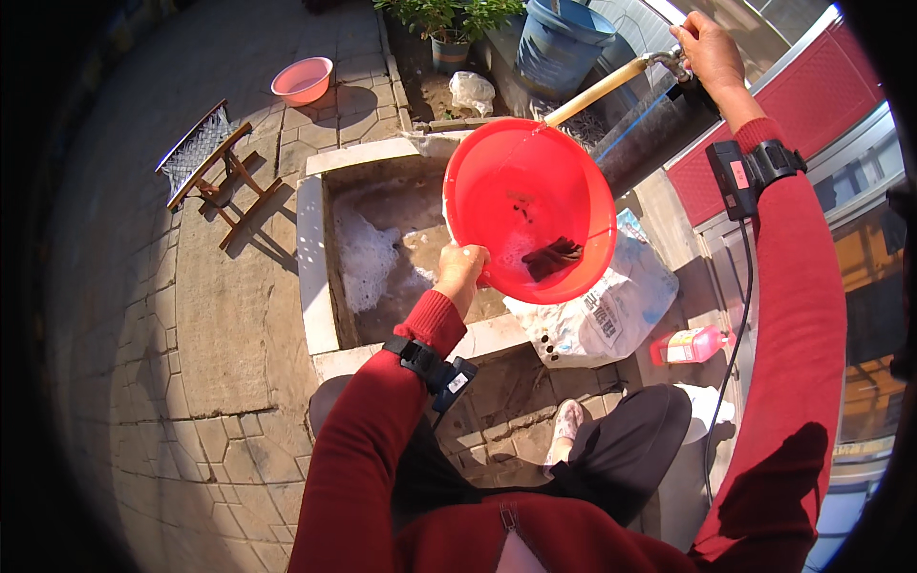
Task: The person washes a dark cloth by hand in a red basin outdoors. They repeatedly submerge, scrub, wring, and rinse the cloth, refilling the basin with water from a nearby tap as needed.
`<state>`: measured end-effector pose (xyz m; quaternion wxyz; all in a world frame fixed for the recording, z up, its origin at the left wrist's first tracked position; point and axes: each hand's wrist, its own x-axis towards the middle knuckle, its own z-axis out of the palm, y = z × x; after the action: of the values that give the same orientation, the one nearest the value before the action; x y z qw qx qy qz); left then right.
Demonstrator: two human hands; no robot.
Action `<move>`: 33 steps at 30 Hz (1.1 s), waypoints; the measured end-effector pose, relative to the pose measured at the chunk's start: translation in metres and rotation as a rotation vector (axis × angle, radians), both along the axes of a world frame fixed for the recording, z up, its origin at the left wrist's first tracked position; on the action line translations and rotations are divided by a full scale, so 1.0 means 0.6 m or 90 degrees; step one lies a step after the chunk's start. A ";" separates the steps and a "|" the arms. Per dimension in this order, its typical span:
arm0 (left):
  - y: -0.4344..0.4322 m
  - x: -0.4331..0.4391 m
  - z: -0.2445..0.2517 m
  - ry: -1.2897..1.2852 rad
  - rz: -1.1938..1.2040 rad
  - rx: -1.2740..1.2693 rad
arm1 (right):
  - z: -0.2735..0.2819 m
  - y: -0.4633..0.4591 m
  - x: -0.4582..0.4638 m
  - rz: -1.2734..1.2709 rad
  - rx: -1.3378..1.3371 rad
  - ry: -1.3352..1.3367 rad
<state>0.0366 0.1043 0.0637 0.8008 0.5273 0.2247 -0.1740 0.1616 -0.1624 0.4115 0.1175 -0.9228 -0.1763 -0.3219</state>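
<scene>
My left hand (pixel 460 269) grips the near-left rim of a red plastic basin (pixel 494 186), tilted above a low concrete sink (pixel 312 265). A dark wet cloth (pixel 553 259) lies in the basin, beside a little foam and a few dark specks. At the upper right, my right hand (pixel 709 54) has its fingers closed at the handle of a metal tap (pixel 670 61). From the tap a yellowish hose (pixel 598 92) runs down to the basin's far rim, where a thin stream of water comes out. Foam (pixel 365 258) floats on murky water in the sink.
A white printed sack (pixel 609 315) lies against the sink's right side, near a pink liquid bottle (pixel 691 345) and a white bottle (pixel 706 412). Leftward stand a folding stool (pixel 215 161) and a pink basin (pixel 302 80). Beyond are a blue bucket (pixel 559 50) and a potted plant (pixel 450 54).
</scene>
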 end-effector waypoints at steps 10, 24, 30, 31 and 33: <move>-0.003 -0.011 0.008 0.032 0.021 -0.019 | -0.119 -0.040 -0.069 -0.093 0.055 -0.049; -0.024 -0.051 -0.074 0.113 -0.119 0.121 | -0.477 -0.033 -0.327 -0.094 0.454 0.364; -0.051 -0.081 -0.113 0.128 -0.175 0.075 | -0.532 -0.076 -0.348 -0.143 0.502 0.371; -0.054 -0.084 -0.121 0.127 -0.182 0.079 | -0.538 -0.083 -0.349 -0.174 0.502 0.388; -0.058 -0.085 -0.139 0.128 -0.198 0.076 | -0.552 -0.100 -0.349 -0.157 0.471 0.378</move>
<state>-0.0142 0.0697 -0.0197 0.7052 0.5821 0.2291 -0.3337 -0.0478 -0.2227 0.0804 0.4435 -0.8852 0.1017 -0.0972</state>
